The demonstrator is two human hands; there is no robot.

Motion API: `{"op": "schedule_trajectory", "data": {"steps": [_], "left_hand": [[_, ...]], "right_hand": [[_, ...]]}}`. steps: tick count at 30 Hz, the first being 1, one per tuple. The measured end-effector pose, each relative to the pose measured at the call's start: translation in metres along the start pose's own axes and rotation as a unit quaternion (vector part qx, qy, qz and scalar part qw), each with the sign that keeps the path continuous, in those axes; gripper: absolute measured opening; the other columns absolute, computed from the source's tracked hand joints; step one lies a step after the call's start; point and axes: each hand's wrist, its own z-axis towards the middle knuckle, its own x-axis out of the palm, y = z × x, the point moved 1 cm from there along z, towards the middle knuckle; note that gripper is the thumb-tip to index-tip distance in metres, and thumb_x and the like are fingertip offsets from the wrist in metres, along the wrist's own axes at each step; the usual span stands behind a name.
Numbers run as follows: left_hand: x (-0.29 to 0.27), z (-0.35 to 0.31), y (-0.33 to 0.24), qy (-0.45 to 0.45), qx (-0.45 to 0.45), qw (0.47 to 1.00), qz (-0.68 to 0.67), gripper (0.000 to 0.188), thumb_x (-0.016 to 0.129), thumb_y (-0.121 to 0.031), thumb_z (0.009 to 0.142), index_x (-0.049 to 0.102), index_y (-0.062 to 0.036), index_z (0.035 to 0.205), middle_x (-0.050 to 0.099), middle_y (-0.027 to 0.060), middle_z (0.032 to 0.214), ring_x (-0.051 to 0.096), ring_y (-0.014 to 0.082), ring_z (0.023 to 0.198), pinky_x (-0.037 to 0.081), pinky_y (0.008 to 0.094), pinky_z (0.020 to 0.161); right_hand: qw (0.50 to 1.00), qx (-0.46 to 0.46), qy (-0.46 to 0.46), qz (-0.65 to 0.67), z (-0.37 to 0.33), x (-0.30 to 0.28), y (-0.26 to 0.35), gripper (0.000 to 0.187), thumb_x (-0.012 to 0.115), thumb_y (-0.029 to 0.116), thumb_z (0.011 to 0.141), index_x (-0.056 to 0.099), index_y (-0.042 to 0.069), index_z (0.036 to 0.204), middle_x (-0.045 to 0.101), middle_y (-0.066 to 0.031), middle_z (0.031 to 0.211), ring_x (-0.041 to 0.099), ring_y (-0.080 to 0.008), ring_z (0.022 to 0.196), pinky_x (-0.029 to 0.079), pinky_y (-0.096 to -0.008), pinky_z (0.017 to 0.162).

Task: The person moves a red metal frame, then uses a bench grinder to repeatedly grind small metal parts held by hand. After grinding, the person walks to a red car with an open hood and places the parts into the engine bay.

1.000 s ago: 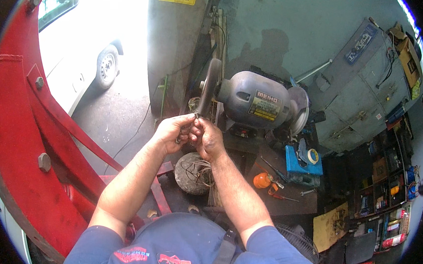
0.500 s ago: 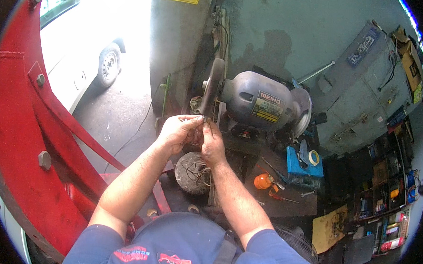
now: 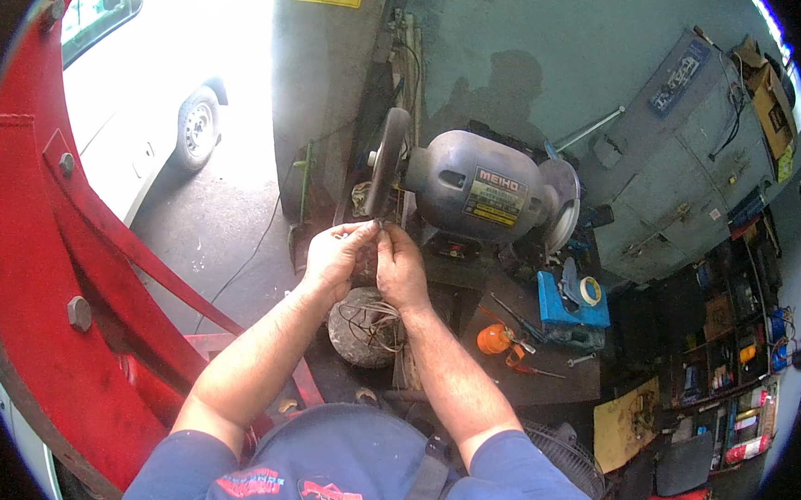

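Observation:
A grey bench grinder (image 3: 475, 186) stands in front of me with a wheel at each end. My left hand (image 3: 335, 257) and right hand (image 3: 401, 267) meet just below the lower edge of its left wheel (image 3: 387, 164). Thumbs and fingertips of both hands are pinched together around a small dark piece (image 3: 382, 224). Most of that piece is covered by the fingers, so its kind does not show. Whether it touches the wheel I cannot tell. Beneath my wrists sits a round grey drum-like object (image 3: 362, 329) with thin wire looped over it.
On the bench to the right are an orange oil can (image 3: 495, 339), a blue box (image 3: 571, 310) with a tape roll (image 3: 590, 291) on it, and a screwdriver (image 3: 537, 370). A large red metal frame (image 3: 66, 254) rises at left. Shelves (image 3: 729, 338) of small items stand far right.
The whole view has shifted slightly, with the grinder and bench a little further left. Both hands keep their pinch on the small piece under the left wheel.

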Motion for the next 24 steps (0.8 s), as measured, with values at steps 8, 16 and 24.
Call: {"op": "schedule_trajectory", "data": {"steps": [8,16,24], "left_hand": [[0.006,-0.005,0.002,-0.032,0.024,0.999,-0.014,0.023,0.073,-0.021,0.085,0.066,-0.0036,0.098,0.064,-0.0010,0.076,0.052,0.0049,0.057,0.041,0.0199,0.049],[0.019,-0.073,-0.002,0.065,0.158,0.982,0.078,0.018,0.071,-0.017,0.088,0.067,-0.0009,0.096,0.059,-0.0022,0.070,0.047,0.0012,0.056,0.035,0.0182,0.049],[0.015,-0.099,0.026,0.037,-0.192,0.976,-0.094,0.027,0.061,-0.033,0.093,0.056,-0.0061,0.090,0.049,0.0002,0.074,0.045,0.0090,0.056,0.034,0.0214,0.045]], "right_hand": [[1.000,0.005,0.003,0.001,0.000,-0.002,0.015,0.022,0.048,0.018,0.098,0.060,0.000,0.104,0.065,-0.0198,0.093,0.063,-0.0345,0.084,0.049,-0.0393,0.075],[0.991,-0.119,-0.012,0.051,-0.037,-0.049,0.056,0.011,0.062,0.008,0.091,0.064,0.001,0.099,0.064,-0.0114,0.090,0.063,-0.0210,0.081,0.049,-0.0302,0.073],[0.995,-0.044,-0.085,-0.030,-0.089,-0.141,0.047,0.011,0.067,0.002,0.087,0.066,-0.001,0.098,0.063,-0.0050,0.091,0.061,-0.0101,0.084,0.050,-0.0235,0.073]]}}
